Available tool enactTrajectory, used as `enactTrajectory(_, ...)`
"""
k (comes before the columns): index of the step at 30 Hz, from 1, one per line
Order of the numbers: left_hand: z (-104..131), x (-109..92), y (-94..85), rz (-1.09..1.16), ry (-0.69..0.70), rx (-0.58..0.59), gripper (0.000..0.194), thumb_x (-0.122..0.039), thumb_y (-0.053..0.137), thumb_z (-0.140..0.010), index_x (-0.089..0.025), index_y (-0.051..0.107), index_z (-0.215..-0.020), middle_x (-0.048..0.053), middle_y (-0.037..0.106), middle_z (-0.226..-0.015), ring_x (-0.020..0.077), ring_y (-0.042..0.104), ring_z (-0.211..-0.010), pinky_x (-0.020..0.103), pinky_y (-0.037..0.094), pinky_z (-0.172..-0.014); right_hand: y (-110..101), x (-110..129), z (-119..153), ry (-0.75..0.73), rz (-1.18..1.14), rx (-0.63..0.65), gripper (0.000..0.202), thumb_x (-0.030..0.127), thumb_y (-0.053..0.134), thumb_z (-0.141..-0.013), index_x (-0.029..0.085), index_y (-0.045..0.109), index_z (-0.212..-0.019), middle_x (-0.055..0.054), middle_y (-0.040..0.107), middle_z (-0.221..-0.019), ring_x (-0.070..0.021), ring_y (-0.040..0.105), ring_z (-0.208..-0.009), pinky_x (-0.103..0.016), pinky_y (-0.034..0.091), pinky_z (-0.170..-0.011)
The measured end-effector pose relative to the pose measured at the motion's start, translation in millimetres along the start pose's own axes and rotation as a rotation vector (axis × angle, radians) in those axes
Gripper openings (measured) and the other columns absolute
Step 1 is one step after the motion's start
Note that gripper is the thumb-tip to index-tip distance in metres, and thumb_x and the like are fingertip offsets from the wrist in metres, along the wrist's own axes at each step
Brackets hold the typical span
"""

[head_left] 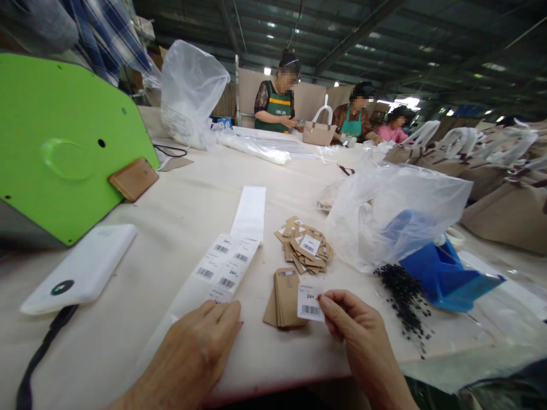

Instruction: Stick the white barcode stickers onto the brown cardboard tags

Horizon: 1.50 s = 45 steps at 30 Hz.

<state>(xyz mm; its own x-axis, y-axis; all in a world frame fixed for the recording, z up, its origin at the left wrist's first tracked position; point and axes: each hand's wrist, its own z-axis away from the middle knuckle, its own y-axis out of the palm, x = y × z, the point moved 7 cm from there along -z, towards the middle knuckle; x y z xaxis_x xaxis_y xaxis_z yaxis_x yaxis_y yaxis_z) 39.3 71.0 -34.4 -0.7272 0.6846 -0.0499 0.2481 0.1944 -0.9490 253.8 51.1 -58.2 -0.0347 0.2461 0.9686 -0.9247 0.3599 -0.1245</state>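
A strip of white barcode price labels [219, 272] runs across the table in front of me. Over its near end lies my left hand [192, 347], fingers curled and pressed together on the strip, their tips hidden. Between thumb and forefinger, my right hand [356, 330] pinches a single price label [309, 303] by its right edge. This label is held up at the right side of a stack of brown cardboard hang tags [285, 302]; whether it touches them I cannot tell. Just behind sits a loose pile of hang tags [318, 263], at least one bearing a label.
On the left stand a green machine [64, 154], a phone [134, 179] leaning on it, and a white power bank [85, 267] with a cable. Rightward are black tag strings [404, 302], a blue bin [444, 273], a plastic bag [384, 205] and beige handbags [508, 199]. Several co-workers sit or stand beyond.
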Motion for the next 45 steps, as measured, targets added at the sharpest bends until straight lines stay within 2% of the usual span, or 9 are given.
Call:
enactTrajectory(2, -7, 0, 3.4, 0.018, -0.042, 0.038, 0.025, -0.006, 0.034, -0.083, -0.017, 0.055, -0.085, 0.003, 0.062, -0.071, 0.0181, 0.059, -0.064, 0.028, 0.051, -0.056, 6, 3, -6, 0.025, 0.010, 0.050, 0.036, 0.049, 0.066, -0.064, 0.014, 0.059, -0.066, 0.006, 0.045, -0.046, -0.0057, 0.034, -0.043, -0.021, 0.022, -0.044)
enactTrajectory(4, -18, -9, 6.2, 0.104, -0.043, 0.017, 0.027, -0.003, 0.032, -0.082, -0.016, 0.055, -0.086, 0.003, 0.061, -0.072, 0.0168, 0.060, -0.063, 0.026, 0.052, -0.056, 13, 6, -11, 0.045, 0.019, 0.094, 0.035, 0.047, 0.067, -0.062, 0.013, 0.058, -0.064, 0.006, 0.046, -0.046, -0.0054, 0.034, -0.043, -0.020, 0.021, -0.044)
enactTrajectory(6, -29, -20, 7.9, 0.217, 0.005, -0.054, 0.030, -0.002, 0.030, -0.082, -0.015, 0.055, -0.092, 0.004, 0.062, -0.079, 0.0158, 0.060, -0.069, 0.026, 0.054, -0.060, 19, 6, -15, 0.070, 0.023, 0.138, 0.034, 0.045, 0.068, -0.061, 0.013, 0.057, -0.063, 0.006, 0.047, -0.047, -0.0050, 0.034, -0.044, -0.020, 0.021, -0.044)
enactTrajectory(9, -35, -32, 8.0, 0.352, 0.144, -0.192, 0.032, -0.003, 0.032, -0.084, -0.012, 0.053, -0.107, 0.010, 0.060, -0.100, 0.0162, 0.059, -0.086, 0.027, 0.055, -0.074, 23, 1, -18, 0.125, 0.019, 0.186, 0.033, 0.044, 0.067, -0.064, 0.013, 0.056, -0.065, 0.006, 0.047, -0.046, -0.0042, 0.033, -0.043, -0.019, 0.020, -0.044)
enactTrajectory(13, -33, -27, 10.1, 0.458, 0.180, -0.268, 0.026, -0.006, 0.038, -0.087, -0.010, 0.055, -0.106, 0.010, 0.060, -0.101, 0.0155, 0.057, -0.091, 0.026, 0.054, -0.080, 23, -7, -20, 0.180, -0.006, 0.215, 0.032, 0.043, 0.066, -0.067, 0.013, 0.055, -0.066, 0.007, 0.046, -0.044, -0.0032, 0.031, -0.041, -0.019, 0.017, -0.042)
enactTrajectory(21, -36, -26, 8.3, 0.502, 0.175, -0.272, 0.025, -0.008, 0.038, -0.088, -0.010, 0.057, -0.103, 0.009, 0.062, -0.097, 0.0150, 0.057, -0.084, 0.026, 0.055, -0.074, 24, -12, -22, 0.213, -0.048, 0.195, 0.032, 0.043, 0.068, -0.067, 0.014, 0.057, -0.068, 0.006, 0.050, -0.045, -0.0032, 0.035, -0.039, -0.017, 0.019, -0.041)
enactTrajectory(28, -33, -26, 14.2, 0.473, 0.194, -0.261, 0.029, -0.007, 0.039, -0.086, -0.007, 0.054, -0.112, 0.012, 0.060, -0.104, 0.0172, 0.056, -0.090, 0.029, 0.054, -0.079, 30, -10, -22, 0.227, -0.022, 0.208, 0.034, 0.045, 0.069, -0.064, 0.013, 0.058, -0.069, 0.004, 0.054, -0.046, -0.0048, 0.040, -0.040, -0.017, 0.025, -0.041)
enactTrajectory(36, -34, -26, 10.7, 0.438, 0.203, -0.287, 0.030, -0.006, 0.037, -0.085, -0.006, 0.056, -0.108, 0.013, 0.062, -0.100, 0.0173, 0.058, -0.089, 0.029, 0.055, -0.077, 17, -7, -24, 0.236, -0.013, 0.174, 0.035, 0.046, 0.072, -0.061, 0.014, 0.058, -0.066, 0.003, 0.054, -0.049, -0.0053, 0.041, -0.042, -0.017, 0.026, -0.041)
enactTrajectory(45, -33, -27, 9.5, 0.425, 0.227, -0.289, 0.031, -0.006, 0.039, -0.085, -0.006, 0.056, -0.111, 0.013, 0.063, -0.105, 0.0182, 0.058, -0.088, 0.030, 0.056, -0.076, 27, -6, -23, 0.239, 0.037, 0.218, 0.036, 0.047, 0.068, -0.063, 0.014, 0.058, -0.066, 0.004, 0.052, -0.044, -0.0049, 0.039, -0.040, -0.018, 0.024, -0.042)
